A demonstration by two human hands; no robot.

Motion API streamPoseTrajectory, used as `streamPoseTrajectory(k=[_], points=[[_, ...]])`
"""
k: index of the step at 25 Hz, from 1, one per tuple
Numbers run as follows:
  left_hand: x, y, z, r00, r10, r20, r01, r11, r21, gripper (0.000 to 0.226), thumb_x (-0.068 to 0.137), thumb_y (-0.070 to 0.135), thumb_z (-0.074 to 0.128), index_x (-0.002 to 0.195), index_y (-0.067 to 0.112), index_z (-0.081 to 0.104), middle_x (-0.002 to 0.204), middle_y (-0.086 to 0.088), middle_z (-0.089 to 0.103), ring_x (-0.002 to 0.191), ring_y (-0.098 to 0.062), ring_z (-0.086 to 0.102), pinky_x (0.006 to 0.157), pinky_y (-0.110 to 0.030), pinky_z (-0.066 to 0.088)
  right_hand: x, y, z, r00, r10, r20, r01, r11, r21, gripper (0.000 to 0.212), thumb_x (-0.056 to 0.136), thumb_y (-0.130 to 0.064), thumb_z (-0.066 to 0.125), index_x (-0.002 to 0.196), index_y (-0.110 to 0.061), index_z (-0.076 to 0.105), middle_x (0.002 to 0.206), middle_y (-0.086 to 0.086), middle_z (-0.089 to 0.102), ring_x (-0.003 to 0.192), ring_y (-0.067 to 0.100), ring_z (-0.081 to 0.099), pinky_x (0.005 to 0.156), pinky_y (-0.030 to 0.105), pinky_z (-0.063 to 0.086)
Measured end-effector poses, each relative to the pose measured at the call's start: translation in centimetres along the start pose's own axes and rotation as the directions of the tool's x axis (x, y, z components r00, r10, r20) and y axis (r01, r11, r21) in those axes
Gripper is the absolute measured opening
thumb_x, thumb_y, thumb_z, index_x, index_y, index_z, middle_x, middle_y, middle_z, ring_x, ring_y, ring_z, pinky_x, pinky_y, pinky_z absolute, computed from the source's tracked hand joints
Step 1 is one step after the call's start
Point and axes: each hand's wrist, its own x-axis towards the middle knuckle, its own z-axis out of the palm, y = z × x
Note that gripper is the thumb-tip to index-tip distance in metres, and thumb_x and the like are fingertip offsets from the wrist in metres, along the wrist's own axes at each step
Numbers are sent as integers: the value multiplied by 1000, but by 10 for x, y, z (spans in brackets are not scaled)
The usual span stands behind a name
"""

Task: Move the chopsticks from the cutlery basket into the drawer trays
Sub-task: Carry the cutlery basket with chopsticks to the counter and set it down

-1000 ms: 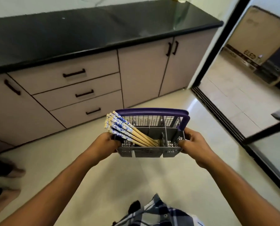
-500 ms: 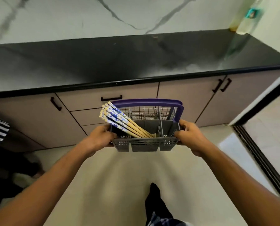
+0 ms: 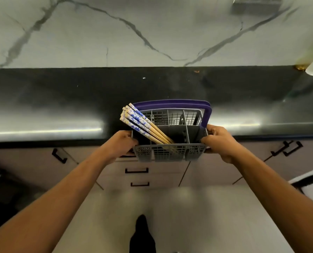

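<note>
Chopsticks [image 3: 140, 123] lean in basket [image 3: 170, 154] — tips hidden.

Black countertop [image 3: 61, 99] beneath veined marble wall [image 3: 152, 30]; handled cabinet doors [image 3: 33, 161] below.

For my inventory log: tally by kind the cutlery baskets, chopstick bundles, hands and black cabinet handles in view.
Cutlery basket: 1
Chopstick bundle: 1, sticks too bunched to count singly
Hands: 2, left hand and right hand
Black cabinet handles: 5
Total: 9
</note>
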Motion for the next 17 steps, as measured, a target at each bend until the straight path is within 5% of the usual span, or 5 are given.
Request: streamPoseTrajectory(k=[3,7,10,17], points=[[67,30,-23,1000,2,17,-2,1000,9,33,94,-10,44,77,10,64,65,-1,71,71,-20,67,74,-38,57,62,-21,1,999,-21,-38,21,1000,9,47,85,10,53,120,-19,64,102,11,75,94,27,74,82,47,61],[140,65,-49,998,-8,62,5,999,48,26,93,-9,47,79,5,63,76,-8,68,76,-23,67,88,-47,56,140,-47,2,998,-17,-57,20,999,39,50,85,12,51,121,-19,66,104,7,76,94,24,74,78,41,62],[183,85,-57,996,14,94,-27,989,144,15,94,-6,49,93,6,58,83,-6,62,78,-21,64,79,-38,59,184,-60,1,996,31,-79,-28,999,45,49,85,12,50,118,-20,68,101,6,77,86,20,72,66,32,58],[243,119,-60,986,-128,103,127,992,15,25,97,-2,45,85,8,63,87,-10,67,83,-23,67,94,-45,54,253,-85,-17,998,45,-44,-44,999,32,42,87,9,51,111,-20,69,92,4,75,78,15,70,65,30,57]])
